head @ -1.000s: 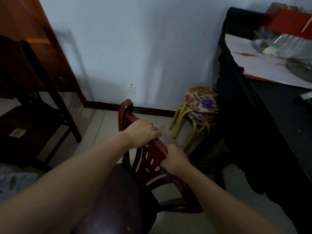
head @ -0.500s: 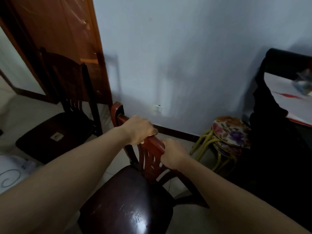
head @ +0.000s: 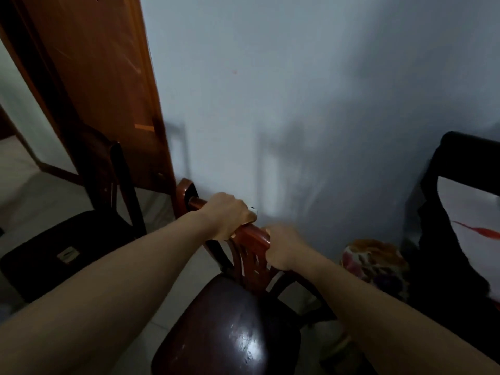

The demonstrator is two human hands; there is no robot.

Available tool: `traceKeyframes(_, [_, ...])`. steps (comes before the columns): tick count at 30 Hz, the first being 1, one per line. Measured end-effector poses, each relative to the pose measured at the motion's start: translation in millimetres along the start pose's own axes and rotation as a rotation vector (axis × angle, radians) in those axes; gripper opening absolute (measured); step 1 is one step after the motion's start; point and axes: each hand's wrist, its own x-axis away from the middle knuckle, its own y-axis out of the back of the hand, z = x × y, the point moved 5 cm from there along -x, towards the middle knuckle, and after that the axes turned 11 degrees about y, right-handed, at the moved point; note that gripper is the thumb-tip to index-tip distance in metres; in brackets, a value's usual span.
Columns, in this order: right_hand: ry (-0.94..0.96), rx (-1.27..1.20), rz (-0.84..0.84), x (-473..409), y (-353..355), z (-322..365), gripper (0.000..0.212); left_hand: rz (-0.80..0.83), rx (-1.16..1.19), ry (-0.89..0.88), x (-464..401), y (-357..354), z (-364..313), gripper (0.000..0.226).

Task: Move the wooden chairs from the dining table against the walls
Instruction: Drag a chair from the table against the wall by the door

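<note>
A reddish-brown wooden chair (head: 230,328) with a glossy dark seat stands right in front of me, its back toward the pale wall (head: 311,104). My left hand (head: 230,217) is closed over the top rail of its backrest. My right hand (head: 284,249) grips the same rail a little lower to the right. A second dark wooden chair (head: 67,247) stands at the left beside the door. The dining table (head: 465,209), draped in black cloth with a white cover on top, fills the right edge.
A brown wooden door (head: 94,85) hangs open at the upper left, with a doorway beyond it. Stacked stools with flowered seats (head: 373,261) sit between my chair and the table, near the wall. Pale tiled floor (head: 27,190) shows at the left.
The chair has come closer to the wall and toward the door, both hands still on its top rail. The view has swung left and up; the stools and table slid to the right.
</note>
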Motion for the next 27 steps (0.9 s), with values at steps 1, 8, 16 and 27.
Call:
traceKeyframes(1, [0.008, 0.010, 0.006, -7, 8, -9, 0.028, 0.003, 0.000, 0.007, -12, 1, -1, 0.022])
traceKeyframes(8, [0.008, 0.054, 0.036, -70, 68, -80, 0.034, -0.043, 0.051, 0.022, -110, 10, 1, 0.028])
traceKeyframes(16, [-0.033, 0.130, 0.091, -149, 126, -139, 0.036, -0.129, 0.102, -0.038, -218, 10, 21, 0.023])
traceKeyframes(27, [-0.149, 0.234, -0.122, -201, 174, -228, 0.024, -0.121, 0.210, -0.060, -348, -6, 18, 0.031])
